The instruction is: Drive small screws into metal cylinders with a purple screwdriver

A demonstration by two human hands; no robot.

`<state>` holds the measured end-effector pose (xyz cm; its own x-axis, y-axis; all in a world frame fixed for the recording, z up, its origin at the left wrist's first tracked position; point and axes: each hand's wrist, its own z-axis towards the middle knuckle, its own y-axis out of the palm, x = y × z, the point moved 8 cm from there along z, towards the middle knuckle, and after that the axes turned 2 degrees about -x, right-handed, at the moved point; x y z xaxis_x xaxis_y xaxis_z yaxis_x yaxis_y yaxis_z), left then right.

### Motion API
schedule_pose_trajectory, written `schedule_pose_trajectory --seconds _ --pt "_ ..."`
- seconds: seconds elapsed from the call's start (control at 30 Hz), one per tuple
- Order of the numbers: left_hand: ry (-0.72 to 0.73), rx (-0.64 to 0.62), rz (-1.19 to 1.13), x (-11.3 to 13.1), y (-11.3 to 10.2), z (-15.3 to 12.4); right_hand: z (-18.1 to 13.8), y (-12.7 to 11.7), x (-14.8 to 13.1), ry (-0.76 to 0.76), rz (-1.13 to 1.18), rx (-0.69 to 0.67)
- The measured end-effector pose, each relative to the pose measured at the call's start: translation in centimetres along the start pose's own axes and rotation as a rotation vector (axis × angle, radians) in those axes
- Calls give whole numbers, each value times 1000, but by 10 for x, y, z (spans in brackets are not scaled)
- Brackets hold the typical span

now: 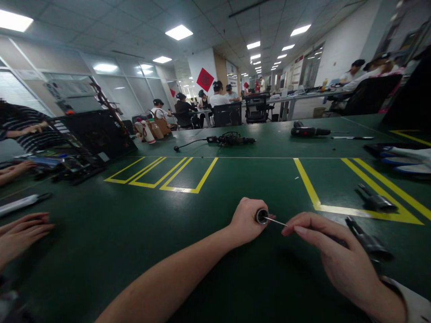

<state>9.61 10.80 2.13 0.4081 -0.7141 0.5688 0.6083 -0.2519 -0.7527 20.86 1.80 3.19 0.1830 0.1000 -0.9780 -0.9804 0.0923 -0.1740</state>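
My left hand point(245, 223) is closed around a short dark tube point(259, 211), its round open end turned up toward me. Into that opening runs a thin, pale metal rod point(278, 222). My right hand point(340, 253) pinches the rod's other end between thumb and fingertips; whether it is a pick or one leg of tweezers is unclear. Right beside my right hand lies a dark cylindrical part with prongs point(372, 242). A similar pronged part point(380, 202) rests farther back, on the yellow tape. What is inside the tube cannot be made out.
Yellow tape point(205, 177) marks boxes on the green table point(161, 233). Farther back lie a corded tool point(232, 139), a drill-like tool point(308, 131) and a slim pen-like tool point(352, 137). Another person's hand point(25, 235) rests at left, near a black rack point(97, 134).
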Motion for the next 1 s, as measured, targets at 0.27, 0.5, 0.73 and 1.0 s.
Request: schedule_pose_trajectory --seconds 0.27,0.5,0.73,1.0 --pt "56 -6 -4 2 2 0 2 3 -9 -40 -149 3" --pt "116 -30 13 6 4 -1 2 5 -16 -62 -196 -22" --pt "157 -93 44 11 6 -2 9 1 -5 48 1 -45" --pt "62 -38 -5 2 3 0 15 5 31 247 578 37"
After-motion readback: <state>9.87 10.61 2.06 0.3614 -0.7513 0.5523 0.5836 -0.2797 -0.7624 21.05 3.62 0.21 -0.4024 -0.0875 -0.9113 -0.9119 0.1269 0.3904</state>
